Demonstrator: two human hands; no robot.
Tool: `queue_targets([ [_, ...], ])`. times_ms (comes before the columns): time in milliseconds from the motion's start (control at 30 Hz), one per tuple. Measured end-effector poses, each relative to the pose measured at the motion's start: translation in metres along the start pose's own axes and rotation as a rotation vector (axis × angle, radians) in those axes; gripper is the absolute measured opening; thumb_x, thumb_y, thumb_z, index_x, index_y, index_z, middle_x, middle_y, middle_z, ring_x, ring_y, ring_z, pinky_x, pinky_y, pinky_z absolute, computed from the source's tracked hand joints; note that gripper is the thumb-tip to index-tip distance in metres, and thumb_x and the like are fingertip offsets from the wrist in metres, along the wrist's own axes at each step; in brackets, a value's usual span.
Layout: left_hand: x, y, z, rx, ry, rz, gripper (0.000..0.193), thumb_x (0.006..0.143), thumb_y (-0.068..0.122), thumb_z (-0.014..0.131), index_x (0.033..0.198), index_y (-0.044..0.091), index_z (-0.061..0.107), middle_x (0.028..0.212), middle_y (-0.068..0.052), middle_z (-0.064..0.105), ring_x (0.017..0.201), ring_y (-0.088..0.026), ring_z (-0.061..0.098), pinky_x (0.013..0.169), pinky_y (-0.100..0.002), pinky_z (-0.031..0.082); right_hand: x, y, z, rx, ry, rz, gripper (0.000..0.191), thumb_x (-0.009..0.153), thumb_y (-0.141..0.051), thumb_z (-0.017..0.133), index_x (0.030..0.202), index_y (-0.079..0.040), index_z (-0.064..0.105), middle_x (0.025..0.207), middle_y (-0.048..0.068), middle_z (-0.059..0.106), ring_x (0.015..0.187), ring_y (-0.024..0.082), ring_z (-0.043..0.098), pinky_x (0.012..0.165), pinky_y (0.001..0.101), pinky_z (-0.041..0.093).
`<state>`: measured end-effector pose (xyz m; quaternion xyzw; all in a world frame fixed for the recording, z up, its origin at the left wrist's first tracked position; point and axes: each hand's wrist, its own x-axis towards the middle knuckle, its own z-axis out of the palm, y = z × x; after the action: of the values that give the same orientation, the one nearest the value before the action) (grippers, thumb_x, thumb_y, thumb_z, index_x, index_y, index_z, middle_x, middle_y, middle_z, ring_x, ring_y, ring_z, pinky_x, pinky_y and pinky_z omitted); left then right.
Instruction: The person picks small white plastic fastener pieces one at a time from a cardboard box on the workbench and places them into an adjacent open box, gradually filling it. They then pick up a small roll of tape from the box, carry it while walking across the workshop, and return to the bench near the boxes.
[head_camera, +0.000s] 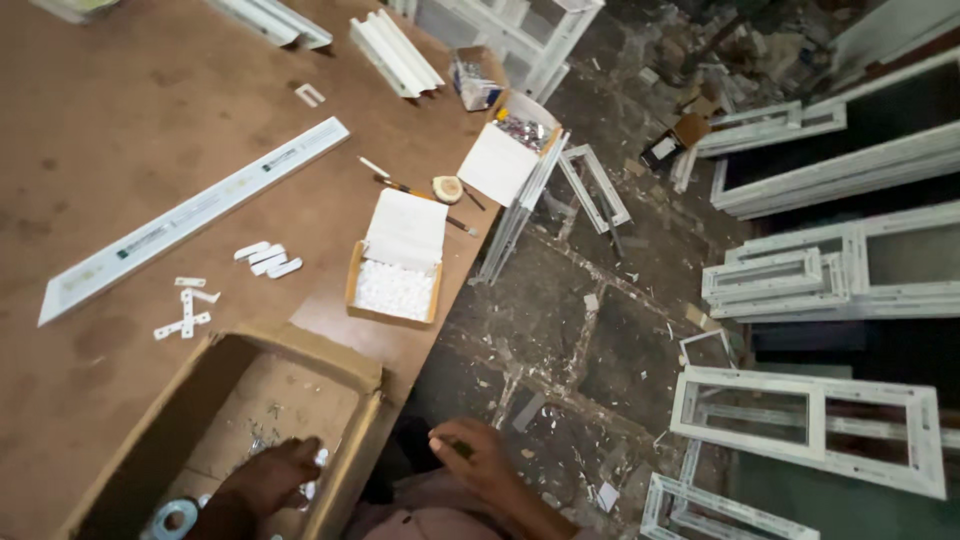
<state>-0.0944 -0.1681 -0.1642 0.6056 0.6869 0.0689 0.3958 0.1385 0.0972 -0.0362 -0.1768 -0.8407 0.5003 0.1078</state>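
Now, what I see, line by line:

Left hand: my left hand (272, 478) reaches into the big cardboard box (150, 430) at the near table edge, fingers curled down onto small white plastic pieces (318, 458); I cannot tell whether it grips any.

Right hand: my right hand (472, 455) hovers off the table edge above the floor, fingers pinched on a small dark thin piece (458, 448), too small to name.

Big box: raw brown corrugated card, open top, scattered metal bits and a roll of tape (172, 518) on its bottom.

Table: the table (120, 120) is matt brown board, worn and stained.

Small box: an open carton (395, 272) filled with white granular bits, its white lid flap folded back, just beyond the big box.

Strip: a long flat white profile strip (190, 215) lies diagonally across the table.

Brackets: small flat white brackets (185, 310) and rounded white clips (268, 258) lie between strip and boxes.

Floor: rough, dusty concrete floor (560, 320), littered with chips; white rectangular window frames (810, 420) lie and lean on it.
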Motion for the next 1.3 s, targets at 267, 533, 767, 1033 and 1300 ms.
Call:
queue_targets([
  [267,0.003,0.007,-0.001,0.079,-0.072,0.031,0.046,0.085,0.010,0.070,0.129,0.017,0.060,0.141,-0.012,0.044,0.124,-0.034,0.050,0.100,-0.042,0.049,-0.004,-0.018,-0.002,0.049,-0.057,0.142,0.015,0.093,-0.016,0.073,0.101,-0.002,0.074,0.093,0.011,0.074,0.086,0.021,0.073,0.073,0.0324,0.056],
  [533,0.000,0.012,0.001,0.050,0.061,-0.014,0.046,0.077,0.011,0.065,0.123,0.019,0.068,0.130,-0.010,0.054,0.117,-0.034,0.054,0.099,-0.042,0.049,-0.004,-0.002,0.002,0.068,-0.081,-0.045,0.012,0.093,-0.011,0.073,0.100,-0.001,0.074,0.093,0.011,0.075,0.085,0.021,0.075,0.075,0.0324,0.059],
  [767,0.010,0.012,0.005,-0.411,0.212,-0.432,0.025,0.092,0.011,0.066,0.116,0.017,0.067,0.117,-0.014,0.066,0.113,-0.035,0.062,0.098,-0.043,0.049,0.000,0.002,-0.008,-0.086,-0.141,0.128,0.015,0.090,-0.018,0.075,0.099,-0.006,0.077,0.088,0.010,0.074,0.080,0.020,0.072,0.069,0.0322,0.056],
  [1033,0.036,-0.003,0.010,-0.366,0.351,-0.548,0.020,0.086,0.018,0.066,0.103,0.011,0.072,0.107,-0.017,0.070,0.103,-0.035,0.068,0.089,-0.042,0.052,0.077,0.028,-0.039,-0.032,-0.349,-0.261,0.018,0.093,-0.018,0.073,0.101,-0.002,0.073,0.099,0.014,0.074,0.090,0.027,0.072,0.078,0.0369,0.057],
  [1300,0.030,0.012,-0.004,-0.656,0.594,-0.637,0.024,0.064,0.026,0.084,0.084,0.014,0.079,0.082,-0.010,0.078,0.074,-0.025,0.072,0.071,-0.042,0.056,0.168,0.030,-0.071,0.590,-0.654,0.195,0.012,0.102,-0.010,0.062,0.107,-0.003,0.070,0.102,0.011,0.073,0.097,0.024,0.069,0.089,0.0389,0.056],
])
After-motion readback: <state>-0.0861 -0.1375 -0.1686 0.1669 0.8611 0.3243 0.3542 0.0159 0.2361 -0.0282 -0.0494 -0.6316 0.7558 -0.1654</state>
